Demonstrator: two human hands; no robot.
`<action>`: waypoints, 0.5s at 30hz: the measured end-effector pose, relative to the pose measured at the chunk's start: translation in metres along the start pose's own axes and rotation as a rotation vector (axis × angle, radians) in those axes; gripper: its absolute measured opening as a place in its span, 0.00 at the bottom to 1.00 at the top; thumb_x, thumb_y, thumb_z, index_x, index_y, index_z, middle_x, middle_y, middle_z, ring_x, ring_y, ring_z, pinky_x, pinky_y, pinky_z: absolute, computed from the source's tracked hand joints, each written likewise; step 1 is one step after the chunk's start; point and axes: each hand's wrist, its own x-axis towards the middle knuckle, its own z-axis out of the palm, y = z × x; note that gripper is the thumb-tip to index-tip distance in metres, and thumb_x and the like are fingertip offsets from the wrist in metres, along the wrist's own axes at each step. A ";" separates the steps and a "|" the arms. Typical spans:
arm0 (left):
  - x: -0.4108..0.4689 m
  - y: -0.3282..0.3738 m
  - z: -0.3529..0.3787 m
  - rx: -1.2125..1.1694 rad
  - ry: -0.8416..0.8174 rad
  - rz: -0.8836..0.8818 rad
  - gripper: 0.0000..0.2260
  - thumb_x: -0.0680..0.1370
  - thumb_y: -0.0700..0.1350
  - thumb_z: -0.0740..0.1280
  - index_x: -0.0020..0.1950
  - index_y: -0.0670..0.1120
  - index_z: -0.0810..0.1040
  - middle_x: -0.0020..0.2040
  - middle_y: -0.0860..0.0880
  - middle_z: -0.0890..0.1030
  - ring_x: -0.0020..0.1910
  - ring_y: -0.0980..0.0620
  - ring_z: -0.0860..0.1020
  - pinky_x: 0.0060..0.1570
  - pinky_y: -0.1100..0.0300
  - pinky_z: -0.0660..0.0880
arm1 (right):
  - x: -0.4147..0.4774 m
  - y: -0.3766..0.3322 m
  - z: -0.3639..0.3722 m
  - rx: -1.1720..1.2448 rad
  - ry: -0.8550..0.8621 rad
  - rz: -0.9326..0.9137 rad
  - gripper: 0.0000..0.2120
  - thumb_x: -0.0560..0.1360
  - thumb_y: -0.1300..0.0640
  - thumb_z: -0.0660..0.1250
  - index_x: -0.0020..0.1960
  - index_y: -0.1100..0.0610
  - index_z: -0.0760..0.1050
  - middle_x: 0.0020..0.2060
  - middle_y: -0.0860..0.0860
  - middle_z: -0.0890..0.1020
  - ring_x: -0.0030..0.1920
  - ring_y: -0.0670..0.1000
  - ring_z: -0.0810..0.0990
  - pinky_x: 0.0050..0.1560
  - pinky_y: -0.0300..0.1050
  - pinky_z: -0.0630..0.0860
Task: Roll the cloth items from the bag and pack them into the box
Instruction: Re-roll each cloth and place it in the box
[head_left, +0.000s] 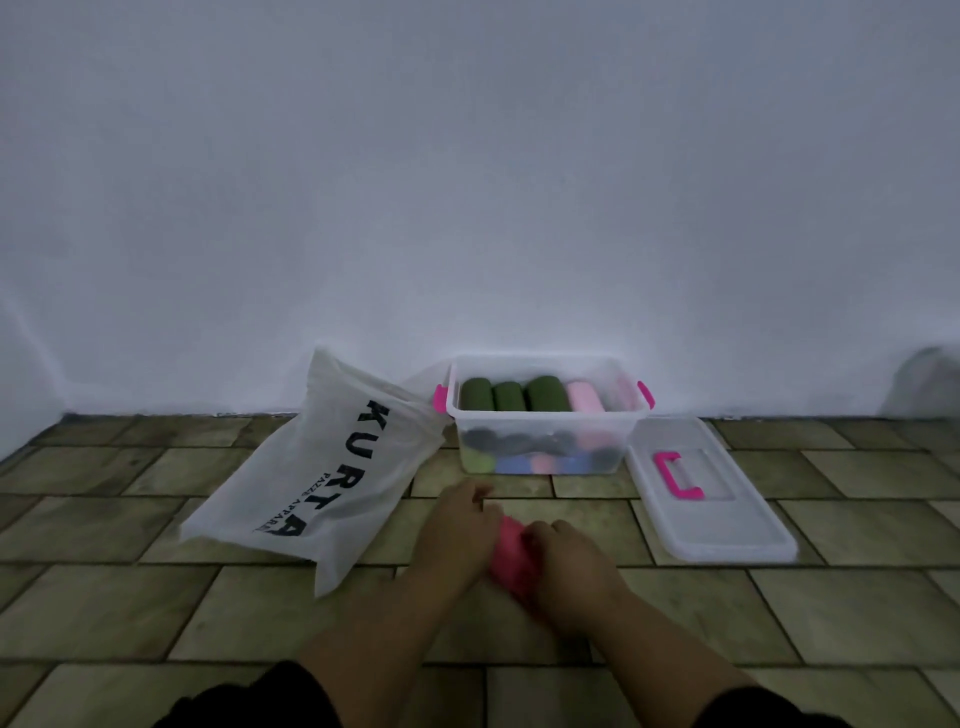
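A: What is being held, down near the knees?

B: A small, soft, bright pink cloth (511, 553) is being pressed on the tiled floor (156, 597). It is covered by the left hand (460, 525) and the right hand (563, 556), one on each side. The fingers of both hands are curled over it, and both arms are stretched forward, wrists low.

A: How will it feel?

B: It is likely light and floppy. It can be squashed, and it may come unrolled if it is let go. It is best gripped around the middle.

A: What is seen farther away?

B: A white plastic bag with black letters (332, 483) is laid flat on the left. A clear flat lid with a pink handle (727, 525) is laid on the right. By the wall, a clear plastic box with pink clips (545, 421) is nearly filled with rolled green and pink cloths (530, 395).
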 end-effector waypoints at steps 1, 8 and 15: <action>0.003 0.003 -0.006 -0.012 0.003 0.049 0.13 0.79 0.46 0.60 0.63 0.49 0.75 0.61 0.50 0.77 0.54 0.55 0.73 0.53 0.60 0.68 | 0.000 0.000 0.000 -0.020 -0.009 -0.059 0.19 0.73 0.47 0.66 0.63 0.49 0.71 0.54 0.51 0.76 0.51 0.53 0.76 0.48 0.42 0.72; 0.014 -0.008 -0.004 0.172 -0.481 -0.075 0.25 0.81 0.60 0.49 0.66 0.47 0.74 0.67 0.44 0.74 0.64 0.48 0.72 0.60 0.57 0.64 | 0.002 0.007 0.006 -0.220 0.034 -0.194 0.26 0.72 0.46 0.65 0.69 0.45 0.64 0.58 0.48 0.75 0.57 0.52 0.71 0.57 0.48 0.71; 0.021 -0.016 -0.001 0.060 -0.452 -0.151 0.30 0.79 0.64 0.47 0.68 0.45 0.73 0.71 0.43 0.70 0.68 0.46 0.68 0.68 0.53 0.61 | 0.000 -0.015 0.023 -0.252 0.025 -0.171 0.30 0.71 0.44 0.65 0.70 0.48 0.61 0.63 0.50 0.71 0.66 0.54 0.67 0.70 0.64 0.54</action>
